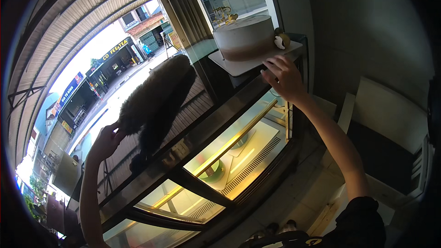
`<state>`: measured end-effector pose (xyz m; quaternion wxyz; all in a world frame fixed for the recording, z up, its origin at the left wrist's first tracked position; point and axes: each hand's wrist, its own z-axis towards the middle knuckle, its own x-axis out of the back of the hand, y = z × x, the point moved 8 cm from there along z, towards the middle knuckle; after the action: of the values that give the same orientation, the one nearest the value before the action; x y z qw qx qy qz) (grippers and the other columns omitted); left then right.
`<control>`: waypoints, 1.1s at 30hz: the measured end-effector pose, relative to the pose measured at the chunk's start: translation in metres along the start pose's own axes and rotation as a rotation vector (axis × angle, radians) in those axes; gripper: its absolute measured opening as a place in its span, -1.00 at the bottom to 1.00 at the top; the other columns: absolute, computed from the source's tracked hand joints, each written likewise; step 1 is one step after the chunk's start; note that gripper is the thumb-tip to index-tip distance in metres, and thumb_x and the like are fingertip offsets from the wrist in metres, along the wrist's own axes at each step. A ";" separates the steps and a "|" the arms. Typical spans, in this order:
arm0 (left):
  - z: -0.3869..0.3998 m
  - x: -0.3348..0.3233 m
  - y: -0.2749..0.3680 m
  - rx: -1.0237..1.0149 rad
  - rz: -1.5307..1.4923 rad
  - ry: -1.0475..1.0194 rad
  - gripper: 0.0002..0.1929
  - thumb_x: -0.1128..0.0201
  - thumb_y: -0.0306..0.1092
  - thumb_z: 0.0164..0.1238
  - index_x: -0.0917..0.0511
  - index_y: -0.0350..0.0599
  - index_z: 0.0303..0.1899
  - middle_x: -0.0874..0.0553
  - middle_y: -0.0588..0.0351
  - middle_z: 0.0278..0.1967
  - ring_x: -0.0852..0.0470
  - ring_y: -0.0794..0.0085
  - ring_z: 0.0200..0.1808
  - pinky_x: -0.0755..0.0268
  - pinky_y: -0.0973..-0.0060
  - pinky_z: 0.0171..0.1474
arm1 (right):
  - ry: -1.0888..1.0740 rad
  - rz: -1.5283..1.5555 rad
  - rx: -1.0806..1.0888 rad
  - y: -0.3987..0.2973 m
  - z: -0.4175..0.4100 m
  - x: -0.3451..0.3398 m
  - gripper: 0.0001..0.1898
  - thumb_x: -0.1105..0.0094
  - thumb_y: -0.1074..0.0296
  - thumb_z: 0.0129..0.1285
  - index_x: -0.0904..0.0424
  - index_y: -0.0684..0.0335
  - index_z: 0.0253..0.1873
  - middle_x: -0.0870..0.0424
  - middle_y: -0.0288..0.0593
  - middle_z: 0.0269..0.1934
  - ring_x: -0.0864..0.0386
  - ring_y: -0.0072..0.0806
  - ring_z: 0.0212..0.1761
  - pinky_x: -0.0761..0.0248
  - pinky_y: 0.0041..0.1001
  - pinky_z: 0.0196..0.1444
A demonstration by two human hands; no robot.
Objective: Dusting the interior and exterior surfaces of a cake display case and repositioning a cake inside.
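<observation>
My left hand [106,143] is at the near left end of a long, fuzzy grey-brown object [155,89], its fingers curled onto that end. The object lies over the glass top of a display case, with a dark reflection beside it. My right hand [284,77], fingers apart and holding nothing, is at the front edge of a white cake board [237,70]; whether it touches the board is unclear. On the board stands a round cake [244,39], white above and brownish below, with a gold topper [224,15] and a gold ball ornament [284,41] beside it.
Inside the lit display case [206,150], a green cake [213,172] and another cake [239,143] sit on boards. A dark curtain [186,10] hangs beside a window. White furniture [389,113] stands at right. Beyond the glass are a metal roof and a street with shopfronts.
</observation>
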<state>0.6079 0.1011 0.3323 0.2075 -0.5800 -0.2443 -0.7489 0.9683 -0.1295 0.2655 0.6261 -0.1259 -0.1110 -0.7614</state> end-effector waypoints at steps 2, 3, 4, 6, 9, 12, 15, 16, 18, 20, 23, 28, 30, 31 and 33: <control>-0.042 0.013 -0.005 0.210 -0.286 -0.200 -0.75 -0.03 -0.28 0.22 -0.44 -0.12 -0.10 -0.40 0.32 -0.70 -0.31 0.74 -0.71 -0.15 0.73 -0.67 | -0.092 -0.041 -0.002 0.018 -0.002 0.006 -0.57 0.11 0.05 0.20 -0.49 0.32 -0.08 -0.49 -0.09 -0.11 -0.31 -0.27 0.07 -0.17 -0.34 0.11; -0.063 0.028 -0.012 0.172 -0.289 -0.230 -0.72 -0.03 -0.25 0.22 -0.43 -0.12 -0.07 -0.39 0.32 -0.71 -0.30 0.75 -0.72 -0.13 0.74 -0.69 | -0.077 -0.026 0.008 0.026 -0.002 0.010 -0.57 0.11 0.05 0.20 -0.49 0.32 -0.08 -0.49 -0.09 -0.11 -0.31 -0.27 0.07 -0.17 -0.34 0.11; -0.080 0.038 -0.033 0.126 -0.296 -0.267 -0.69 -0.04 -0.22 0.22 -0.42 -0.12 -0.05 -0.37 0.33 -0.72 -0.29 0.75 -0.74 -0.11 0.74 -0.71 | -0.129 -0.036 0.023 0.036 -0.004 0.008 -0.56 0.14 0.03 0.21 -0.48 0.30 -0.05 -0.48 -0.09 -0.07 -0.27 -0.26 0.12 -0.16 -0.33 0.13; -0.103 0.051 -0.090 0.103 -0.375 -0.167 -0.67 -0.04 -0.19 0.21 -0.41 -0.13 -0.04 -0.38 0.32 -0.73 -0.28 0.75 -0.75 -0.09 0.74 -0.72 | -0.238 0.013 0.005 0.042 -0.004 0.000 -0.52 0.20 -0.01 0.23 -0.45 0.28 -0.01 -0.43 -0.10 0.03 -0.19 -0.26 0.21 -0.12 -0.34 0.18; -0.090 0.050 -0.110 0.282 -0.361 0.035 -0.64 -0.05 -0.16 0.21 -0.40 -0.13 -0.01 -0.38 0.30 -0.73 -0.27 0.74 -0.76 -0.06 0.71 -0.74 | -0.296 0.169 -0.063 0.043 0.001 -0.009 -0.52 0.20 -0.02 0.23 -0.45 0.30 -0.01 -0.45 -0.09 0.01 -0.23 -0.25 0.19 -0.13 -0.37 0.17; -0.071 0.038 -0.115 0.377 -0.079 0.144 -0.69 -0.07 -0.29 0.18 -0.43 -0.21 -0.07 -0.47 0.15 -0.66 -0.32 0.67 -0.75 -0.16 0.62 -0.67 | -0.304 0.217 -0.072 0.045 0.011 -0.014 -0.51 0.23 -0.01 0.24 -0.44 0.30 -0.01 -0.47 -0.07 -0.02 -0.28 -0.25 0.15 -0.14 -0.41 0.16; -0.068 0.016 -0.048 -0.089 0.073 0.301 -0.76 -0.04 -0.43 0.14 -0.45 -0.30 -0.15 -0.58 -0.01 -0.53 -0.42 0.51 -0.70 -0.29 0.55 -0.53 | -0.289 0.281 -0.054 0.062 0.013 -0.022 -0.51 0.26 -0.01 0.25 -0.44 0.32 -0.01 -0.48 -0.05 -0.04 -0.32 -0.24 0.12 -0.14 -0.42 0.16; -0.072 0.009 -0.011 -0.029 0.033 0.216 -0.76 -0.03 -0.45 0.13 -0.45 -0.30 -0.16 -0.58 -0.04 -0.52 -0.46 0.47 -0.67 -0.31 0.55 -0.50 | -0.304 0.284 -0.053 0.060 0.015 -0.025 -0.51 0.27 0.01 0.26 -0.44 0.34 -0.02 -0.47 -0.03 -0.04 -0.33 -0.26 0.12 -0.14 -0.42 0.16; -0.094 0.027 0.034 0.018 -0.010 0.135 -0.77 -0.02 -0.46 0.13 -0.45 -0.30 -0.16 -0.59 -0.06 -0.51 -0.50 0.43 -0.63 -0.32 0.56 -0.47 | -0.334 0.285 -0.107 0.060 0.017 -0.029 -0.51 0.27 0.01 0.26 -0.44 0.35 -0.03 -0.47 -0.03 -0.03 -0.33 -0.26 0.12 -0.15 -0.42 0.16; -0.110 0.020 0.042 0.093 0.020 -0.196 -0.77 -0.06 -0.44 0.13 -0.45 -0.27 -0.16 -0.61 -0.02 -0.48 -0.52 0.51 -0.54 -0.32 0.57 -0.44 | -0.315 0.267 -0.098 0.068 0.014 -0.035 -0.52 0.25 0.02 0.25 -0.44 0.35 -0.04 -0.45 -0.04 0.00 -0.33 -0.26 0.11 -0.16 -0.42 0.15; -0.116 0.051 0.019 0.163 -0.031 -0.087 -0.74 -0.08 -0.40 0.15 -0.46 -0.21 -0.10 -0.60 0.09 -0.56 -0.47 0.60 -0.55 -0.31 0.57 -0.44 | -0.271 0.316 -0.073 0.068 0.014 -0.034 -0.54 0.21 0.03 0.25 -0.44 0.33 -0.03 -0.44 -0.05 0.00 -0.32 -0.26 0.12 -0.16 -0.40 0.14; -0.056 0.079 -0.002 0.156 0.079 0.327 -0.67 -0.04 -0.33 0.20 -0.41 -0.14 0.01 -0.59 -0.06 -0.57 -0.42 0.56 -0.64 -0.28 0.49 -0.50 | -0.148 0.180 -0.048 0.060 0.020 -0.033 -0.60 0.06 0.03 0.16 -0.51 0.25 -0.12 -0.53 -0.15 -0.11 -0.41 -0.30 0.01 -0.23 -0.41 0.07; -0.008 0.058 -0.005 0.071 0.182 0.303 -0.66 -0.06 -0.27 0.17 -0.41 -0.06 0.01 -0.60 -0.14 -0.48 -0.58 0.11 -0.48 -0.35 0.29 -0.41 | -0.202 0.148 -0.079 0.057 0.025 -0.029 -0.61 0.04 0.03 0.15 -0.52 0.25 -0.14 -0.55 -0.16 -0.13 -0.43 -0.30 -0.02 -0.24 -0.39 0.05; 0.003 0.054 0.006 0.089 0.272 0.329 -0.65 -0.07 -0.29 0.14 -0.41 0.07 0.01 -0.59 -0.16 -0.45 -0.58 0.06 -0.35 -0.37 0.25 -0.35 | -0.247 0.160 -0.102 0.053 0.027 -0.033 -0.62 0.03 0.04 0.14 -0.54 0.24 -0.16 -0.56 -0.17 -0.16 -0.45 -0.31 -0.05 -0.25 -0.38 0.03; 0.033 0.037 0.020 0.118 0.333 0.307 -0.62 -0.10 -0.30 0.11 -0.40 0.25 0.02 -0.59 -0.14 -0.42 -0.58 0.05 -0.33 -0.41 0.19 -0.31 | -0.203 0.155 -0.083 0.052 0.026 -0.035 -0.63 0.02 0.04 0.13 -0.55 0.24 -0.19 -0.57 -0.17 -0.18 -0.46 -0.32 -0.07 -0.25 -0.38 0.02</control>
<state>0.6363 0.1046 0.3772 0.3965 -0.4786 -0.1541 -0.7681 1.0272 -0.0988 0.2791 0.6629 -0.2363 -0.1321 -0.6980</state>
